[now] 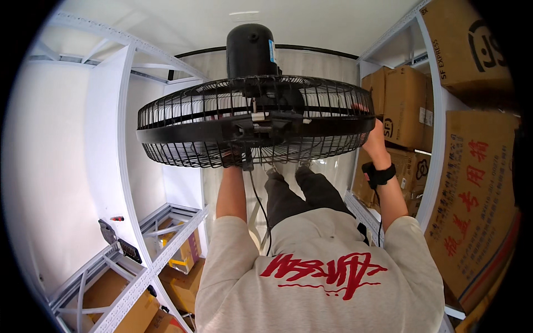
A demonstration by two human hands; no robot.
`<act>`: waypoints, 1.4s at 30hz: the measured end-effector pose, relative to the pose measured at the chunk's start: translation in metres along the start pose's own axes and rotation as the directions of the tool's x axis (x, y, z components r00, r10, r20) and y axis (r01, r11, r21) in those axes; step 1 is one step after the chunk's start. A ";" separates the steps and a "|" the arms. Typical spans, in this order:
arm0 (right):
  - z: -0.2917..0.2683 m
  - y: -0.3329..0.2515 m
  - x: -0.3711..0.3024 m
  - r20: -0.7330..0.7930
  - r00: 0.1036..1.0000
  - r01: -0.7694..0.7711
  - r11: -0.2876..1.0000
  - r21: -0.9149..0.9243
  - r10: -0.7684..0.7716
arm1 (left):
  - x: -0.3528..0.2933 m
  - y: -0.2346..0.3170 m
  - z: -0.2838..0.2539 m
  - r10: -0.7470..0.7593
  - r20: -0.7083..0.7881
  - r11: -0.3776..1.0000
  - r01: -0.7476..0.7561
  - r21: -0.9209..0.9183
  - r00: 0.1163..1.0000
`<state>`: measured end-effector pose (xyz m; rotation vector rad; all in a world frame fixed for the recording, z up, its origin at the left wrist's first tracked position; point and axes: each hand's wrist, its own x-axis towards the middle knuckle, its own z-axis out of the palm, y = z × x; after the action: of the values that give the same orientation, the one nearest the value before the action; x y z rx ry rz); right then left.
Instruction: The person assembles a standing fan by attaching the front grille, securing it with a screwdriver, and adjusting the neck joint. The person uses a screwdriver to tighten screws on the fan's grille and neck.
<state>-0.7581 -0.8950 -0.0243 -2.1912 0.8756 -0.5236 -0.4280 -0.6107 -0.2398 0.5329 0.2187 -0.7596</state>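
Observation:
A large black electric fan (191, 134) with a round wire cage is held up in front of me, edge-on to the view. Its motor housing (247, 53) points away from me, and a black cord (257, 197) hangs from the near side. At the right rim of the cage, my right hand (375, 139) has its fingers curled round the edge. My left hand (232, 163) is at the near side of the cage, left of the cord, gripping the fan; the wires hide most of its fingers. A black strap (380, 175) circles my right wrist.
White metal shelving (129, 166) stands on the left, with cardboard boxes (145, 311) low down. More shelving (438, 150) on the right holds large cardboard boxes (472, 200) close to my right arm. A pale floor (327, 183) shows beneath the fan.

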 end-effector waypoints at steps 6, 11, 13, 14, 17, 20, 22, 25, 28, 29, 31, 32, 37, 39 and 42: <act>-0.007 0.007 0.006 0.068 0.997 -0.050 0.993 0.109 0.043 | 0.008 -0.006 -0.003 -0.003 0.013 1.000 0.003 -0.020 1.000; -0.016 -0.007 0.013 0.176 0.984 -0.033 0.988 0.151 0.006 | 0.016 -0.004 -0.004 0.001 0.028 0.999 0.000 -0.042 1.000; -0.018 -0.017 0.012 0.176 0.983 0.035 0.994 0.100 -0.053 | 0.019 -0.001 -0.003 0.002 0.038 0.999 0.000 -0.049 0.999; -0.018 -0.020 0.012 0.177 0.981 0.069 0.995 0.075 -0.081 | 0.019 0.000 -0.003 0.002 0.040 0.999 0.000 -0.053 0.999; -0.010 0.000 0.013 0.179 0.976 0.098 0.982 0.159 -0.127 | 0.020 0.004 -0.006 0.004 0.039 0.998 -0.002 -0.065 0.999; -0.006 0.021 0.010 0.206 0.978 -0.067 0.965 0.252 0.014 | 0.021 0.004 -0.006 0.000 0.044 0.997 0.003 -0.075 0.999; -0.006 0.008 0.011 0.146 0.988 0.021 0.979 0.204 -0.052 | 0.020 0.005 -0.008 0.004 0.044 0.997 -0.001 -0.076 0.999; -0.007 -0.001 0.009 0.099 0.993 0.044 0.987 0.156 -0.060 | 0.022 0.002 -0.007 -0.004 0.051 0.997 0.008 -0.076 0.999; -0.016 -0.007 0.013 0.179 0.983 0.013 0.995 0.103 -0.032 | 0.022 0.001 -0.007 0.002 0.054 0.997 0.002 -0.077 0.999; -0.023 -0.012 0.014 0.211 0.977 0.004 0.998 0.069 -0.019 | 0.023 -0.001 -0.005 -0.008 0.055 0.997 0.012 -0.075 0.998; -0.033 -0.019 0.019 0.251 0.964 0.082 0.996 0.017 -0.084 | 0.022 -0.001 -0.005 -0.011 0.057 0.997 0.016 -0.078 0.998; -0.037 -0.023 0.022 0.276 0.953 0.129 0.992 -0.005 -0.122 | 0.021 -0.001 -0.006 -0.006 0.059 0.997 0.011 -0.081 0.998; -0.057 -0.049 0.017 0.220 0.975 -0.015 0.993 -0.118 0.041 | 0.021 -0.001 -0.005 -0.020 0.057 0.996 0.025 -0.090 0.998; -0.061 -0.062 0.016 0.160 0.985 -0.054 0.992 -0.113 0.072 | 0.017 0.002 -0.009 -0.003 0.054 0.995 0.008 -0.098 0.999; -0.071 -0.082 0.011 0.087 0.991 -0.094 0.993 -0.074 0.101 | 0.018 0.000 -0.008 -0.009 0.062 0.995 0.015 -0.098 0.998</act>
<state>-0.7570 -0.8934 0.0844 -2.2035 0.9591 -0.3481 -0.4152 -0.6169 -0.2530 0.4142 0.2016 -0.7716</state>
